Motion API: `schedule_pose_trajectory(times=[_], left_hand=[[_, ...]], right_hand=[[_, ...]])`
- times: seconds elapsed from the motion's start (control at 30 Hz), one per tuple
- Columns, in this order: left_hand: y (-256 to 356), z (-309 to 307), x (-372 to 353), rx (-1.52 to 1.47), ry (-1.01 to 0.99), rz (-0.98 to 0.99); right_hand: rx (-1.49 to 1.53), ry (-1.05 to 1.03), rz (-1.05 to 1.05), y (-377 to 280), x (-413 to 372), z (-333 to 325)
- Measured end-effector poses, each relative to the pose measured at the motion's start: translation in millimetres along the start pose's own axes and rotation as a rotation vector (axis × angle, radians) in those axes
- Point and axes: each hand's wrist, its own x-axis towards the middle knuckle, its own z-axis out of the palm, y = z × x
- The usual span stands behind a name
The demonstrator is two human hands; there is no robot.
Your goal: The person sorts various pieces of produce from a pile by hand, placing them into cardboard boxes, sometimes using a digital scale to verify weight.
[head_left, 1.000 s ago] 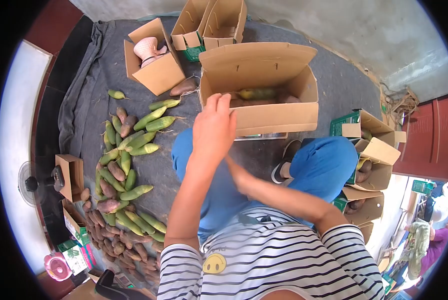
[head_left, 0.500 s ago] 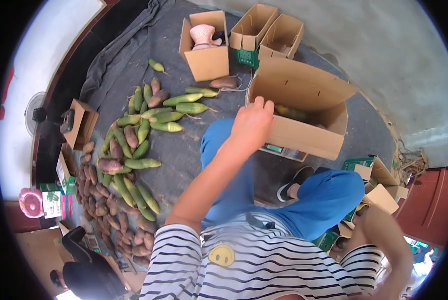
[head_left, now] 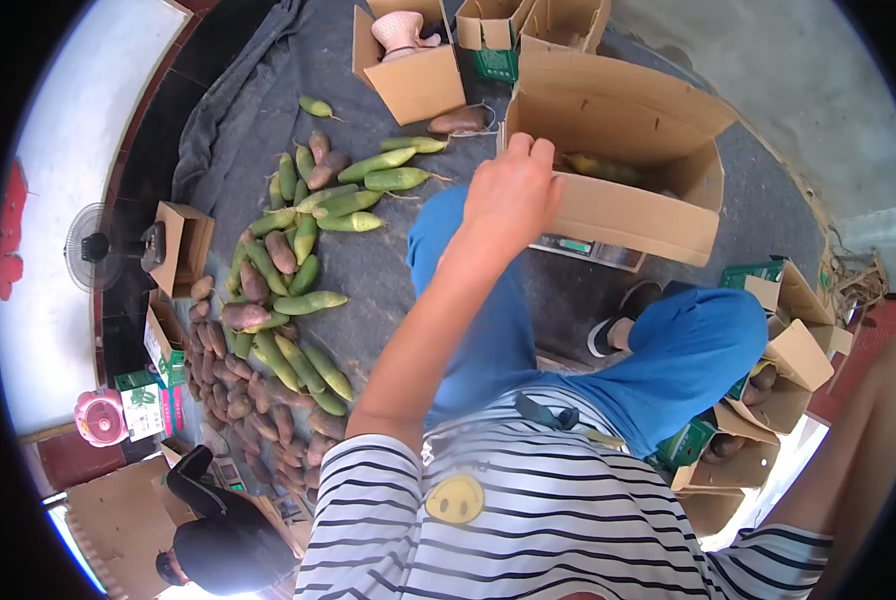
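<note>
My left hand [head_left: 513, 195] grips the near left rim of an open cardboard box [head_left: 628, 215], its fingers curled over the edge. Inside the box, partly in shadow, lies a greenish-yellow radish [head_left: 603, 168]. Under the box is a scale [head_left: 583, 248] with a lit green display. My right forearm reaches up along the right edge of the view, and the right hand is outside it. To the left of my knee lies a pile of long green radishes [head_left: 313, 300], with several reddish-purple tubers [head_left: 280, 252] among them.
A heap of brown tubers [head_left: 218, 380] lies at left. An open box holding a pink woven item [head_left: 398, 35] and other cartons stand at the back. Boxes with produce [head_left: 758, 385] are at right. Another person [head_left: 218, 545] sits lower left near a fan [head_left: 88, 245].
The view has shifted, so the box and piles sit higher and further right. My left hand keeps its hold on the box rim. My right arm has swung outward, away from my body.
</note>
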Motion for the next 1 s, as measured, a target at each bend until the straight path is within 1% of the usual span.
schedule_pose_trajectory(times=[0.27,1.0], left_hand=[[3.7,1.4,-2.5,-0.002,-0.038,-0.016],[5.7,1.7,-3.1,-0.055,0.007,0.012]], right_hand=[[0.035,0.002,0.039,6.4,-0.5,2.3],[0.058,0.032,0.059,11.0,4.8,7.4]])
